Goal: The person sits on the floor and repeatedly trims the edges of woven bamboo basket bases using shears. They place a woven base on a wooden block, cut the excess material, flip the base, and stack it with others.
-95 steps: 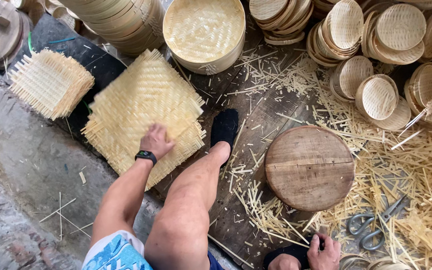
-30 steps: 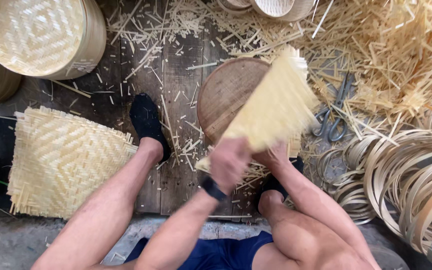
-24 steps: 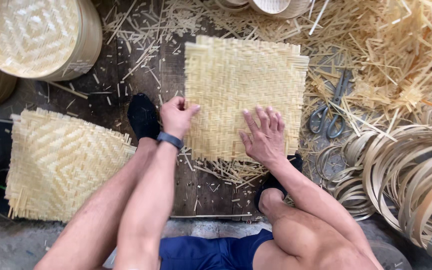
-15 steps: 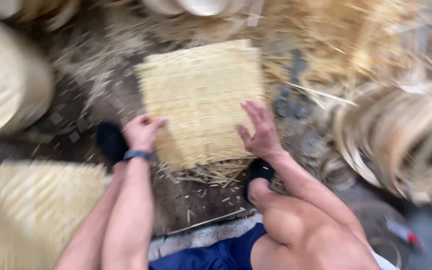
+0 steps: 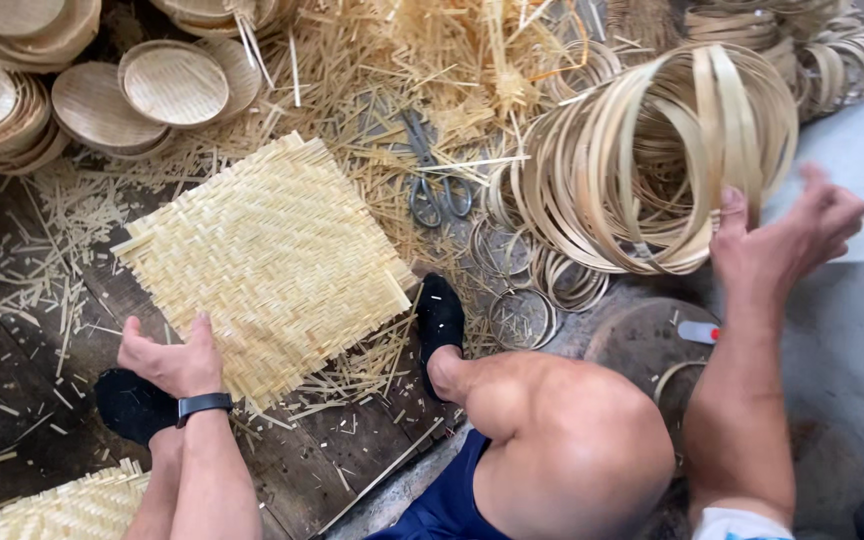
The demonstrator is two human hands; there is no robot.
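A square woven bamboo mat point(image 5: 267, 265) lies flat on a dark wooden board. My left hand point(image 5: 170, 355), with a black band on the wrist, rests on the mat's near-left edge, fingers curled at the rim. My right hand point(image 5: 787, 235) reaches out to the right, fingers spread, beside a bundle of bamboo hoops point(image 5: 652, 160); the thumb is at a hoop's edge. I cannot tell whether it grips a hoop.
Scissors point(image 5: 437, 180) lie among bamboo offcuts behind the mat. Round woven lids point(image 5: 167, 85) are stacked at the back left. Smaller rings point(image 5: 522, 315) lie by my foot. Another woven mat point(image 5: 62, 505) lies at the bottom left. A round wooden disc point(image 5: 642, 345) sits near my knee.
I laid the mat over the round wooden block and pressed it with both hands. Now my right hand has left the mat and swung right to the hoops; my view turned right.
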